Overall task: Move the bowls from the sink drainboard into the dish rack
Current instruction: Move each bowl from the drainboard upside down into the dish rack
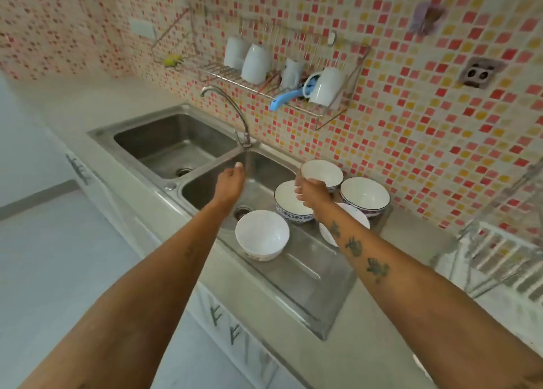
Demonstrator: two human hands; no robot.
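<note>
Several bowls stand upright on the steel drainboard [311,274] to the right of the sink. A plain white bowl [262,234] is nearest. Behind it are a blue-patterned bowl [286,202], a far bowl [324,172], a right bowl [365,194] and a white bowl [357,213] half hidden under my forearm. My right hand [313,193] reaches over the patterned bowl, with its fingers curled on the near-left rim of the far bowl. My left hand [230,180] hovers over the right sink basin, loosely open and holding nothing.
A wire dish rack [499,256] stands on the counter at the right edge, blurred. A wall rack [223,71] above the sink holds white cups and a blue-handled utensil [283,99]. The faucet [232,106] rises between two basins. A wall socket [479,72] is on the tiles.
</note>
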